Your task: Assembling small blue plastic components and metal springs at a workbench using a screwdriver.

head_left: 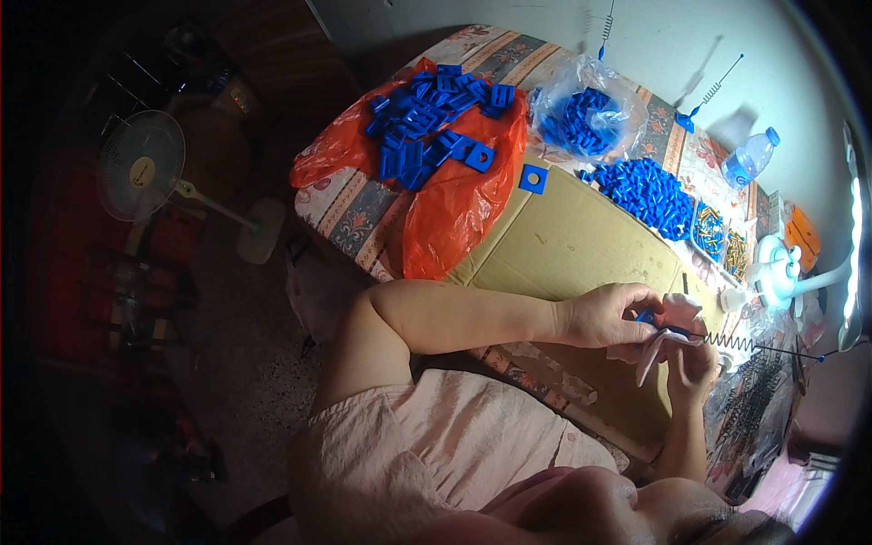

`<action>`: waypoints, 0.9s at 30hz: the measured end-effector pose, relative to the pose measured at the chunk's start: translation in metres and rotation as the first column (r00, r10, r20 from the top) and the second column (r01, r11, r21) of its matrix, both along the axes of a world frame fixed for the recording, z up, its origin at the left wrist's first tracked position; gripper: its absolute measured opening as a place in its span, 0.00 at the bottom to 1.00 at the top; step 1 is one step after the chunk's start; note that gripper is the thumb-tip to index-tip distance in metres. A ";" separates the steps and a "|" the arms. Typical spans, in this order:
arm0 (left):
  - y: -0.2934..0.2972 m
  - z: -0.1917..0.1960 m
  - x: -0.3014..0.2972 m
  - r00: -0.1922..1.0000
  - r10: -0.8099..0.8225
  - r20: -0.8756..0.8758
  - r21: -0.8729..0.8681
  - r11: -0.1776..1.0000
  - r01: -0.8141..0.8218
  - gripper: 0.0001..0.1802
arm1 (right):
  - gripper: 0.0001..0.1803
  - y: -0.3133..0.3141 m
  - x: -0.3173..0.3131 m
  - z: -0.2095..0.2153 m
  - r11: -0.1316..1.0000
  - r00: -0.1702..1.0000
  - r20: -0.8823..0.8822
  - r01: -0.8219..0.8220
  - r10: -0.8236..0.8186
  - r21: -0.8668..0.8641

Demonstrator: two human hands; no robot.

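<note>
My left hand point(597, 317) is closed, with its fingertips pinching a small blue piece point(646, 318) at the near end of a coiled-spring rod. A white cloth point(679, 312) is bunched around that end and hides much of it. My right hand point(694, 365) is closed on the cloth from the other side, its fingers partly covered. From between the hands, the dark spring rod point(738, 342) runs out to the right and ends in a blue tip. Both hands are above the right part of a flat cardboard sheet point(581, 241).
Blue rectangular plastic parts point(418, 127) lie on a red plastic bag point(463, 222). A clear bag point(586, 118) holds more blue pieces, beside a pile of small blue parts point(649, 195). Brass-coloured pieces point(738, 250), a bottle point(752, 159) and a lamp point(779, 271) stand at the right.
</note>
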State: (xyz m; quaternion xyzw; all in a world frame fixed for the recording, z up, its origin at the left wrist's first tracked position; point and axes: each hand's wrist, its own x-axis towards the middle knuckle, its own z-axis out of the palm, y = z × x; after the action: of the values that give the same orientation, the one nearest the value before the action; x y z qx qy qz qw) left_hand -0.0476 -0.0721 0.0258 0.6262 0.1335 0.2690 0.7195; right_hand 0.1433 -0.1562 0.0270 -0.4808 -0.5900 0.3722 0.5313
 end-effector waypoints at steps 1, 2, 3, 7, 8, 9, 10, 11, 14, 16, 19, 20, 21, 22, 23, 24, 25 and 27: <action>0.000 -0.001 0.001 1.000 -0.006 0.030 -0.062 0.998 0.008 0.20 | 0.11 0.001 0.001 0.001 0.999 0.992 0.124 0.005 -0.010 0.044; 0.000 -0.001 0.001 0.998 -0.011 0.060 -0.124 0.992 0.018 0.19 | 0.10 0.001 0.002 0.001 0.996 0.969 0.245 0.004 -0.026 0.089; 0.001 -0.001 0.001 0.998 -0.009 0.059 -0.123 0.992 0.016 0.19 | 0.10 0.002 0.002 0.000 0.996 0.970 0.244 0.003 -0.025 0.090; 0.002 0.005 -0.002 0.994 -0.106 -0.027 -0.278 0.956 0.095 0.16 | 0.14 -0.003 0.018 -0.017 0.994 0.956 0.291 0.004 -0.037 0.114; 0.002 0.004 -0.002 0.991 -0.125 -0.039 -0.317 0.942 0.106 0.15 | 0.19 -0.005 0.021 -0.020 0.996 0.937 0.349 -0.016 -0.016 0.090; 0.002 0.004 -0.002 0.991 -0.125 -0.039 -0.316 0.943 0.107 0.15 | 0.19 -0.004 0.020 -0.020 0.996 0.937 0.349 -0.016 -0.017 0.091; 0.002 0.003 -0.001 0.990 -0.137 -0.031 -0.354 0.928 0.117 0.16 | 0.19 -0.002 0.013 -0.012 0.994 1.000 -0.020 -0.013 0.011 -0.106; 0.002 0.003 -0.002 0.989 -0.150 -0.019 -0.389 0.912 0.131 0.16 | 0.19 -0.001 0.006 -0.006 0.955 0.924 -0.381 -0.080 -0.036 -0.285; 0.001 0.009 -0.004 0.979 -0.186 -0.086 -0.394 0.909 0.138 0.17 | 0.18 -0.003 0.000 0.000 0.994 0.994 -0.084 -0.071 0.063 -0.086; 0.003 0.009 -0.003 0.964 -0.234 -0.125 -0.395 0.903 0.168 0.18 | 0.18 -0.002 -0.003 0.001 0.992 0.993 -0.096 -0.084 0.075 -0.093; -0.001 0.005 0.000 0.971 -0.216 -0.107 -0.395 0.905 0.157 0.18 | 0.17 -0.001 0.000 0.000 0.993 0.995 -0.049 -0.089 0.085 -0.077; -0.004 0.004 0.001 0.989 -0.140 -0.052 -0.396 0.912 0.109 0.18 | 0.16 0.001 0.001 -0.001 0.995 0.996 -0.025 -0.089 0.088 -0.044; -0.004 0.005 0.001 0.987 -0.153 -0.050 -0.397 0.910 0.121 0.18 | 0.15 0.003 0.002 -0.003 0.996 0.996 -0.001 -0.090 0.090 -0.010; -0.003 0.007 0.000 0.988 -0.143 -0.063 -0.387 0.916 0.108 0.18 | 0.14 0.003 0.004 -0.004 0.998 0.998 -0.031 -0.051 0.050 -0.028; -0.003 0.009 0.000 0.988 -0.132 -0.076 -0.376 0.922 0.094 0.18 | 0.14 0.004 0.001 0.000 0.999 0.999 -0.028 -0.030 0.029 -0.029; -0.003 0.008 0.000 0.992 -0.117 -0.040 -0.379 0.921 0.094 0.18 | 0.14 0.005 -0.005 0.006 0.999 0.996 -0.089 -0.035 0.031 -0.039; -0.003 0.007 0.000 0.991 -0.130 -0.038 -0.379 0.919 0.106 0.18 | 0.14 0.006 -0.007 0.010 0.998 0.988 -0.151 -0.048 0.040 -0.047; -0.002 0.004 0.001 0.988 -0.148 -0.038 -0.392 0.912 0.121 0.18 | 0.13 0.007 -0.003 0.011 0.997 0.996 -0.080 -0.033 0.027 -0.063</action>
State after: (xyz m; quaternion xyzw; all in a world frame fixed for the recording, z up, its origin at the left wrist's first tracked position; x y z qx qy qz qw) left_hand -0.0465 -0.0737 0.0299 0.4873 0.1646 0.1662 0.8413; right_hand 0.1400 -0.1491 0.0377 -0.4736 -0.5634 0.4176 0.5328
